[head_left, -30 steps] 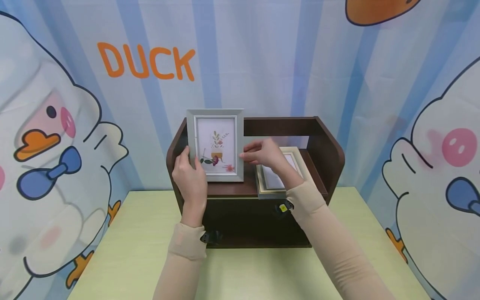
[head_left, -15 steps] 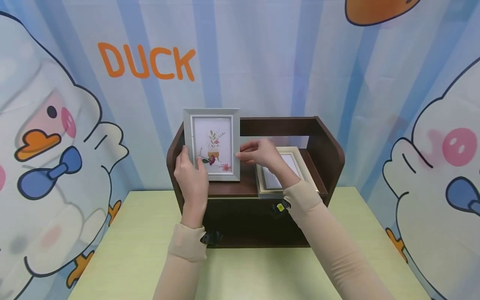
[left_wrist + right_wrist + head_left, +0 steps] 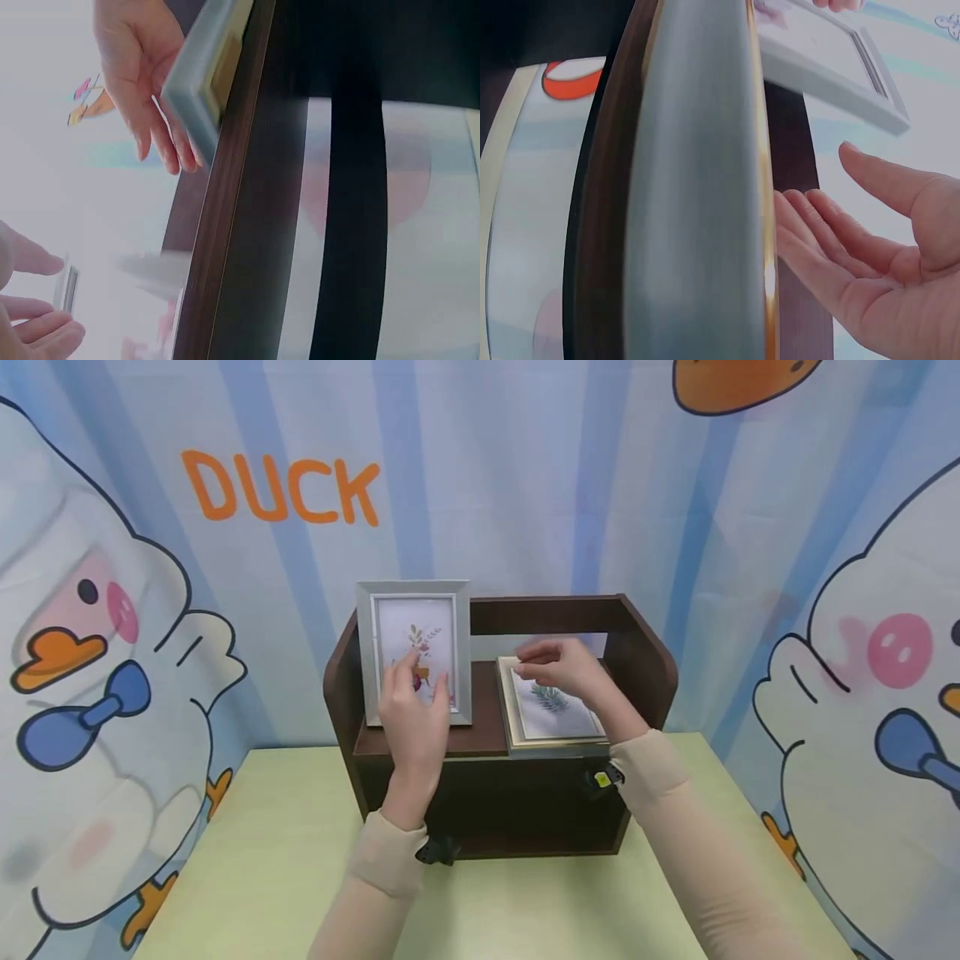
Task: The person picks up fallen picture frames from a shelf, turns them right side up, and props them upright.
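Note:
A silver-grey picture frame [image 3: 461,652] with a potted-plant print stands upright at the left of the dark brown shelf [image 3: 487,745]. My left hand [image 3: 416,714] is in front of it, fingers loosely spread and covering part of the print. To the right, a cream-gold frame [image 3: 517,727] with a green leaf print lies flat on top of a grey frame [image 3: 697,187]. My right hand [image 3: 570,668] hovers over this pair with fingers slightly bent and nothing between them. In the right wrist view, thumb and fingers of that right hand [image 3: 885,262] are apart beside the stacked edges.
The shelf has raised side panels [image 3: 645,652], a back rail [image 3: 547,610] and a dark lower compartment [image 3: 525,802]. It stands on a pale yellow-green table [image 3: 292,860] before a blue striped duck curtain [image 3: 510,485].
The upright frame was slid left, then both hands came off its edges. My left hand moved right across its front; my right hand moved right over the lying frames. The view shifted slightly.

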`<state>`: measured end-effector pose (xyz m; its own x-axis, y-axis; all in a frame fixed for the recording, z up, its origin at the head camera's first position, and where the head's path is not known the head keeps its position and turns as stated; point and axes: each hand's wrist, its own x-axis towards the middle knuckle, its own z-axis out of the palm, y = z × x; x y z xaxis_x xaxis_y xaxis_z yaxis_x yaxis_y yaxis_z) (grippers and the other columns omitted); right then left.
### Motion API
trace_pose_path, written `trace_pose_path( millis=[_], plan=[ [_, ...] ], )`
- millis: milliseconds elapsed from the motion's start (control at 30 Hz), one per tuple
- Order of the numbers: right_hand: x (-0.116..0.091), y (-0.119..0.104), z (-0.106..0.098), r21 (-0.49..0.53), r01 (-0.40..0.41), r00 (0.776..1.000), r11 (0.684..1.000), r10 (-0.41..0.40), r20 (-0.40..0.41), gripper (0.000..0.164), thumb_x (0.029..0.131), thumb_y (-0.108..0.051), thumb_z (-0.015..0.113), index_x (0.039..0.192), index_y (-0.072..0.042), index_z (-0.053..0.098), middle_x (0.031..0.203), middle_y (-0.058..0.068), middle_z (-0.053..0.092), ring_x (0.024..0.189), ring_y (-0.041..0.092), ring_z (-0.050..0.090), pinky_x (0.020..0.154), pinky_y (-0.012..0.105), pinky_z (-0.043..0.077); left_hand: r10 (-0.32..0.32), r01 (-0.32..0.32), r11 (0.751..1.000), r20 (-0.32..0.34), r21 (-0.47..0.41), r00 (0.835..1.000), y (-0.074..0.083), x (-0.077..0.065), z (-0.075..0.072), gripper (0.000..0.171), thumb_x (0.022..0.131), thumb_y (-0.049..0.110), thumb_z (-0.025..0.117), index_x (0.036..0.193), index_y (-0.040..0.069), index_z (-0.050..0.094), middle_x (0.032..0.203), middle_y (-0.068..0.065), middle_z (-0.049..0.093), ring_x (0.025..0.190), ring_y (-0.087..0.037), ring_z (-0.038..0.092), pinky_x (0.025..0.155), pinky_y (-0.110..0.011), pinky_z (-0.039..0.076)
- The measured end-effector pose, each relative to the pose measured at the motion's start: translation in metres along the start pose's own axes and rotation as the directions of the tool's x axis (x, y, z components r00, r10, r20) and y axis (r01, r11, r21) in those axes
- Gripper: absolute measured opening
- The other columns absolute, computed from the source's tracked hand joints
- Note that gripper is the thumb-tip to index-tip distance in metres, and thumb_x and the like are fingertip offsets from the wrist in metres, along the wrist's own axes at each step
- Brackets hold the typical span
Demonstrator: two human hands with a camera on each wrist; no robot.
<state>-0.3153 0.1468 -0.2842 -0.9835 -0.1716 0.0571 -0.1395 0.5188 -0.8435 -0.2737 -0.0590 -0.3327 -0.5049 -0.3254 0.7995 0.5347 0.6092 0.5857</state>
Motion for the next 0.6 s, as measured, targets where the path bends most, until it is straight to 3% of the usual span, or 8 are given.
trace_pose_path(
  millis=[100, 333, 433, 600],
  plan=[
    [-0.005, 0.007, -0.009, -0.037, -0.023, 0.999, 0.999, 0.022, -0.039, 0.040, 0.088, -0.026, 0.069, 0.122, -0.007, 0.062, 0.118, 0.012, 0.065, 0.108, 0.028, 0.062, 0.093, 0.040, 0.052, -0.011, 0.014, 0.997, 0.047, -0.070, 0.999, 0.006, -0.005, 0.006, 0.035, 0.081, 0.008, 0.074, 0.111, -0.005, 0.064, 0.098, -0.020, 0.062, 0.087, -0.032, 0.061, 0.073, -0.041, 0.056],
    [-0.022, 0.021, -0.028, -0.120, -0.081, 0.989, 0.989, 0.064, -0.134, 0.043, 0.089, -0.031, 0.066, 0.125, -0.009, 0.060, 0.121, 0.013, 0.063, 0.113, 0.028, 0.057, 0.096, 0.043, 0.049, -0.023, 0.047, 0.991, 0.188, -0.124, 0.982, 0.014, -0.017, 0.019, 0.028, 0.081, 0.013, 0.075, 0.104, -0.002, 0.067, 0.095, -0.016, 0.067, 0.086, -0.026, 0.066, 0.076, -0.034, 0.057],
    [-0.029, 0.029, -0.033, -0.181, -0.096, 0.982, 0.979, 0.063, -0.180, 0.046, 0.089, -0.033, 0.065, 0.127, -0.009, 0.059, 0.122, 0.014, 0.062, 0.114, 0.029, 0.057, 0.097, 0.045, 0.047, -0.044, 0.079, 0.990, 0.270, -0.118, 0.962, 0.017, -0.022, 0.024, 0.027, 0.081, 0.013, 0.075, 0.103, 0.000, 0.068, 0.095, -0.016, 0.069, 0.084, -0.025, 0.068, 0.075, -0.033, 0.057],
    [-0.038, 0.038, -0.037, -0.247, -0.134, 0.975, 0.960, 0.083, -0.206, 0.053, 0.090, -0.035, 0.063, 0.133, -0.005, 0.052, 0.128, 0.018, 0.058, 0.117, 0.032, 0.055, 0.098, 0.048, 0.046, -0.117, 0.151, 0.987, 0.386, -0.060, 0.915, 0.021, -0.029, 0.029, 0.029, 0.080, 0.016, 0.076, 0.103, 0.000, 0.069, 0.096, -0.013, 0.070, 0.083, -0.022, 0.068, 0.073, -0.032, 0.058]
  ],
)
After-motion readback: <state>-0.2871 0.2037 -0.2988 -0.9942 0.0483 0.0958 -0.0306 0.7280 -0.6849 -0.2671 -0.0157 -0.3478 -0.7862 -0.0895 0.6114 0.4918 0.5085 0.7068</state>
